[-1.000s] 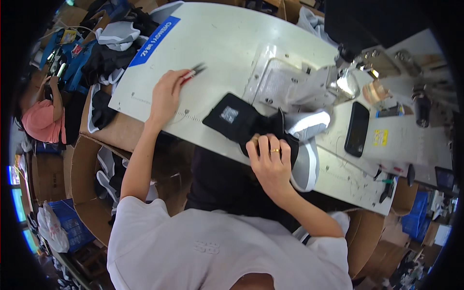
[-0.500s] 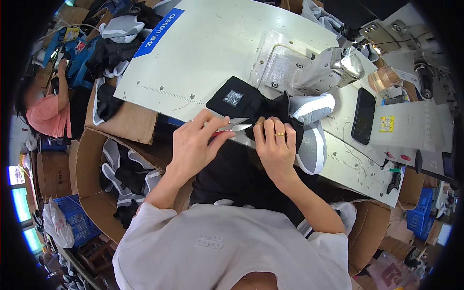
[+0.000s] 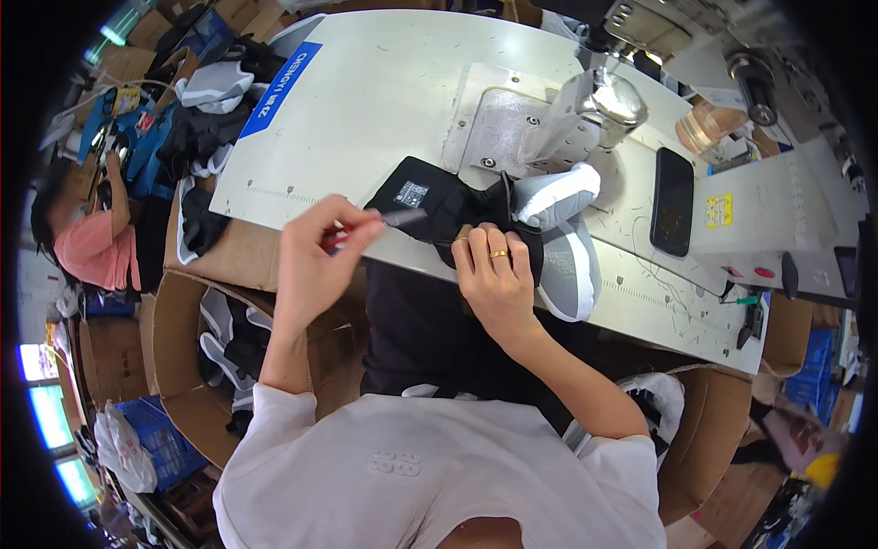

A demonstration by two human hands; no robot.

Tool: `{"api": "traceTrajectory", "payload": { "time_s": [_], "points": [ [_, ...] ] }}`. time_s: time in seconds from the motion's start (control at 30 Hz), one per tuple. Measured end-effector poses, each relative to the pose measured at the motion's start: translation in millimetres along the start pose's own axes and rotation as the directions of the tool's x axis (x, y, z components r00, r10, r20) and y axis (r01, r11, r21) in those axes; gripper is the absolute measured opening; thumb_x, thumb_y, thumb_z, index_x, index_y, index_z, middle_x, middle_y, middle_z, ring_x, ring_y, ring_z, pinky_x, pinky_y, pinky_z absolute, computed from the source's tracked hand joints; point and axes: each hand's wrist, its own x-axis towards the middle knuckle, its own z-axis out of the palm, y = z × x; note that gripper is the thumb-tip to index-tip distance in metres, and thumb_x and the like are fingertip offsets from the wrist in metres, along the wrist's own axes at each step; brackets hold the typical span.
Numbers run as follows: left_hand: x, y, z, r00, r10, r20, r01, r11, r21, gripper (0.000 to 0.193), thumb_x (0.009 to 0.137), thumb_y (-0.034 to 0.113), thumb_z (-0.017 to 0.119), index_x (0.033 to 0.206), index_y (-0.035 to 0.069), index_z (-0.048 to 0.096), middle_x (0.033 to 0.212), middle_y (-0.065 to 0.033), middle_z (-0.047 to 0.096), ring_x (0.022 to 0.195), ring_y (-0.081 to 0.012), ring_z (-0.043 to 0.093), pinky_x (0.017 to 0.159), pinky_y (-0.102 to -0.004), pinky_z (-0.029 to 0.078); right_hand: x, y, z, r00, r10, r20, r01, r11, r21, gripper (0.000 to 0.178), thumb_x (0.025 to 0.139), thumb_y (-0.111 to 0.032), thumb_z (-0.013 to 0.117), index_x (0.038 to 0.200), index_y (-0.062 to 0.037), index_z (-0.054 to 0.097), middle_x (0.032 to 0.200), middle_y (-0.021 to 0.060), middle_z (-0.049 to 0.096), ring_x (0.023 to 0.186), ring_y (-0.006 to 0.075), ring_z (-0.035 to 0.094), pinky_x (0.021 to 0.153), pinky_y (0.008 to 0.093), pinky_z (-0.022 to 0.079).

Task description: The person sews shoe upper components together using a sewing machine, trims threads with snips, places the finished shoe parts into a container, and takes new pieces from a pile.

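A pair of thread snips (image 3: 403,218) with red grips is held in my left hand (image 3: 315,256), at the table's front edge. Its blades point right, over a black fabric piece (image 3: 402,174) with a small printed white label. My right hand (image 3: 498,274), a gold ring on one finger, presses its bent fingers onto black fabric just right of the snips. Beside that hand lie grey and white shoe uppers (image 3: 572,265), joined to black cloth. What lies under my right fingertips is hidden.
Behind the uppers stands a sewing machine's metal post (image 3: 608,105); its body (image 3: 764,224) fills the right side. A black phone (image 3: 674,201) lies on the white table (image 3: 384,91). Cartons (image 3: 187,366) with more uppers flank me. A person in pink (image 3: 91,242) sits far left.
My left hand has drawn the snips left, away from my right hand. The blades, spread before, now look closer together, though blurred. My right hand stays on the fabric; the whole view has shifted slightly.
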Motion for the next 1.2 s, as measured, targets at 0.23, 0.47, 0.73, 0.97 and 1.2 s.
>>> {"api": "traceTrajectory", "payload": {
  "time_s": [0.23,0.47,0.73,0.97,1.2],
  "points": [
    [63,-4,26,0.961,0.277,0.021,-0.268,0.906,0.326,0.018,0.084,0.017,0.074,0.087,0.001,0.067,0.082,-0.0108,0.068,0.074,-0.0243,0.067,0.068,-0.0324,0.051,0,-1,-4,1.000,-0.009,0.001,0.009,1.000,0.015,0.006,0.082,-0.013,0.061,0.085,-0.0085,0.060,0.094,0.0051,0.058,0.097,0.0180,0.060,0.091,0.0325,0.045],
    [78,-16,38,0.934,0.346,0.088,-0.355,0.881,0.313,0.016,0.085,0.015,0.073,0.086,0.000,0.067,0.082,-0.0121,0.069,0.076,-0.0242,0.069,0.071,-0.0324,0.054,-4,-6,-7,0.998,0.061,-0.006,-0.061,0.998,0.012,0.009,0.083,-0.015,0.059,0.088,-0.0075,0.059,0.094,0.0062,0.057,0.098,0.0188,0.058,0.094,0.0328,0.044],
    [102,-92,16,0.907,0.364,-0.212,-0.275,0.893,0.356,0.022,0.093,0.022,0.067,0.095,0.000,0.070,0.076,-0.0085,0.067,0.067,-0.0175,0.058,0.063,-0.0303,0.047,-98,63,-107,0.856,0.512,-0.072,-0.489,0.847,0.209,0.015,0.076,-0.014,0.063,0.091,-0.0158,0.063,0.100,0.0001,0.060,0.101,0.0158,0.060,0.090,0.0358,0.039],
    [94,-116,36,0.847,0.513,-0.138,-0.180,0.522,0.834,0.047,0.094,0.040,0.060,0.129,0.007,0.063,0.125,-0.0138,0.062,0.122,-0.0330,0.051,0.096,-0.0427,0.046,-291,89,-221,0.427,0.844,-0.326,-0.850,0.251,-0.464,0.050,0.063,-0.001,0.066,0.113,-0.0063,0.062,0.115,0.0112,0.062,0.109,0.0295,0.058,0.096,0.0431,0.036],
    [115,-153,22,0.938,0.336,-0.081,-0.193,0.703,0.684,0.048,0.094,0.042,0.061,0.127,0.008,0.063,0.131,-0.0159,0.060,0.127,-0.0364,0.048,0.103,-0.0458,0.042,-501,6,-133,-0.551,0.505,0.664,-0.801,-0.098,-0.590,0.084,0.080,-0.046,0.076,0.142,0.0014,0.043,0.142,0.0279,0.046,0.133,0.0405,0.044,0.111,0.0420,0.039]
  ]
}}
